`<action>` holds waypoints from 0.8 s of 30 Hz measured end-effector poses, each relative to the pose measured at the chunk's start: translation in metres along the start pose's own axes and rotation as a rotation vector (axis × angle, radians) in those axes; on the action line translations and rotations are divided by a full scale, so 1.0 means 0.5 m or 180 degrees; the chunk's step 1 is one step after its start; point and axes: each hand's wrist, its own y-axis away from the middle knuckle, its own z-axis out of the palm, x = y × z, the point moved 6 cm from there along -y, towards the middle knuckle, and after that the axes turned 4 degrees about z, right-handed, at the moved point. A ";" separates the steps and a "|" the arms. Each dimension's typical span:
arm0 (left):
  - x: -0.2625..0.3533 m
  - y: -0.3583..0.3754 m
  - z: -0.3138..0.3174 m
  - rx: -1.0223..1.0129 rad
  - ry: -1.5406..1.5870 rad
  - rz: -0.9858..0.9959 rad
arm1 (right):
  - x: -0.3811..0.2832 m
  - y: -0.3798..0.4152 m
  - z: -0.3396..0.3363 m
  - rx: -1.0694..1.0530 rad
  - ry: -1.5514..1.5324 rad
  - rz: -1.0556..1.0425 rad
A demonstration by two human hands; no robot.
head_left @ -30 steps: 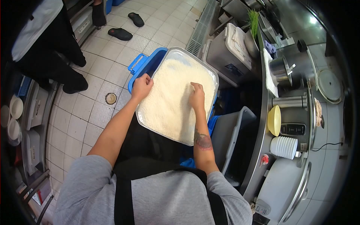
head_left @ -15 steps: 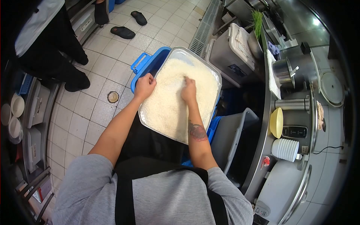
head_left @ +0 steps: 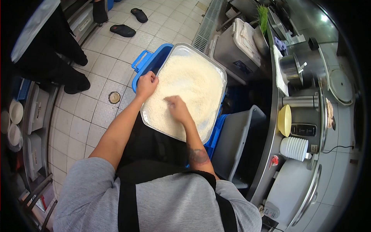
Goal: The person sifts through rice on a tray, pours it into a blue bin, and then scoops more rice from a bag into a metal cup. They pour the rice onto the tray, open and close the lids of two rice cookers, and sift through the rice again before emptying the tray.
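A rectangular metal tray (head_left: pixel 222 71) holds a broad layer of pale, fine grains (head_left: pixel 193 77); whether they are rice or crumbs I cannot make out. My left hand (head_left: pixel 147 86) is closed on the tray's left rim. My right hand (head_left: pixel 178 108) is low over the grains in the tray's left middle, palm down, its fingers reaching left and partly smeared by motion. Nothing shows in its fingers. The tray rests over a blue bin (head_left: pixel 152 63) with a clip handle.
A grey tub (head_left: pixel 235 143) stands right of the tray. Beyond it, a steel counter holds a yellow bowl (head_left: pixel 284 120), stacked white bowls (head_left: pixel 294 149) and a pot (head_left: pixel 291 69). A lidded bin (head_left: pixel 235 50) stands behind. At left, a person in dark trousers (head_left: pixel 50 54) stands near shelving.
My right hand has swept left and toward me across the grains, leaving a paler streaked patch. My left hand stays on the rim. The view has shifted slightly.
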 end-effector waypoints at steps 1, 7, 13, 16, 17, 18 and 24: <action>0.001 0.001 0.001 -0.0018 0.0007 0.0016 | 0.027 -0.015 -0.010 0.0192 0.0119 -0.0087; 0.000 -0.004 -0.004 -0.0053 -0.0084 -0.0106 | 0.091 -0.013 -0.123 0.1388 0.0722 0.0027; 0.003 -0.002 0.004 -0.0096 -0.0077 -0.0035 | -0.002 0.154 -0.117 -0.0245 -0.0250 0.0652; 0.003 -0.002 0.001 -0.0087 -0.0152 -0.0026 | 0.023 0.184 -0.057 -0.0918 -0.0488 0.0614; 0.003 -0.001 0.000 -0.0109 -0.0166 -0.0021 | 0.035 0.189 -0.036 -0.1012 -0.0235 0.0252; 0.006 -0.001 -0.001 -0.0114 -0.0164 -0.0045 | 0.061 0.175 -0.025 -0.1048 -0.0308 0.0458; 0.008 -0.002 -0.002 -0.0093 -0.0171 -0.0090 | 0.048 0.126 -0.108 0.1408 0.1045 -0.0074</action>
